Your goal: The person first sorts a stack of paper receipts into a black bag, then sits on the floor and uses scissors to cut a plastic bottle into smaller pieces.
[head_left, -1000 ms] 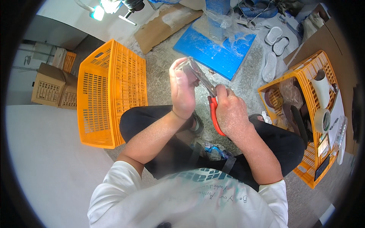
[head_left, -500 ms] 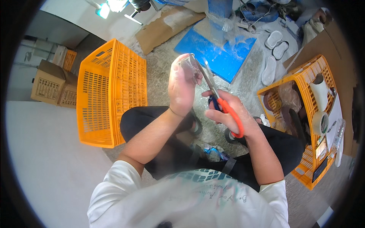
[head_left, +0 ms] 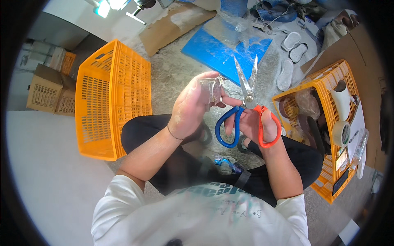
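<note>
My left hand [head_left: 186, 110] is raised in front of me, its fingers closed around a small see-through piece [head_left: 214, 91] with pale, ragged edges; whether it is film or hard plastic I cannot tell. In my right hand [head_left: 248, 123] is a pair of scissors [head_left: 249, 97], one handle blue and the other red. Their metal blades point away from me and stand apart, with nothing between them. A fingertip of my right hand reaches close to the see-through piece. The fingers behind the piece are partly hidden.
A yellow plastic crate [head_left: 96, 104] stands at the left. Another yellow crate [head_left: 324, 74] on the right holds mixed items, with a tape roll [head_left: 341, 133] on it. Ahead lie a dusty blue board [head_left: 205, 53], a cardboard sheet [head_left: 174, 26] and white shoe soles [head_left: 284, 74].
The scissors have swung from pointing toward the left hand to pointing straight away, and their blades have spread wider. My left hand has come lower, still holding the see-through piece.
</note>
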The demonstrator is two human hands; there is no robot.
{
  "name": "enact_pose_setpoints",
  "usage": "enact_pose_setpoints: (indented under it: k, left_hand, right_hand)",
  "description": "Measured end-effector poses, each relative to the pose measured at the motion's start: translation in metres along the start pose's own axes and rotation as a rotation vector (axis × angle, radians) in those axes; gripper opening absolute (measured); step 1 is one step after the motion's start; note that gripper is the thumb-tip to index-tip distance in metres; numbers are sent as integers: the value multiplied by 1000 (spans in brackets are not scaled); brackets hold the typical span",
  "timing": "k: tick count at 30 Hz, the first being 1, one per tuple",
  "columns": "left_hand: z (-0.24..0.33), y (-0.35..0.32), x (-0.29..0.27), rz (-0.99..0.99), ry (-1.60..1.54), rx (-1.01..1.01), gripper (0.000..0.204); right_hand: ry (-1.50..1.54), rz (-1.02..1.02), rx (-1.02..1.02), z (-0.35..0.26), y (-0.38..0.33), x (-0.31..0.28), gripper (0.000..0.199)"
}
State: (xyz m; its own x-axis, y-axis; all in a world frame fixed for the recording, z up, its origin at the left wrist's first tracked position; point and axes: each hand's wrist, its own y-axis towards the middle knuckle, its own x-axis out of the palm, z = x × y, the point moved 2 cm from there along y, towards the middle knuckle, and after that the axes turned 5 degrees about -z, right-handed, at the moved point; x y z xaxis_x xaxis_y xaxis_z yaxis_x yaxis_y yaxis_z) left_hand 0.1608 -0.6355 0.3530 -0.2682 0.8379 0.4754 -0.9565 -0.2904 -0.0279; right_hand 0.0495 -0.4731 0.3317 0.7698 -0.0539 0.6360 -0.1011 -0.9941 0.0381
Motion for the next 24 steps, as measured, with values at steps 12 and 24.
enact_pose_setpoints:
  k: [12, 24]
  left_hand:
    - [-31, 0, 9, -26, -216, -126, 50]
    - [-13, -2, 1, 233, -361, -320, 53]
  right_hand:
    - [-646, 349, -147, -5, 0, -3, 67]
    - [-518, 1, 77, -14, -4, -43, 98]
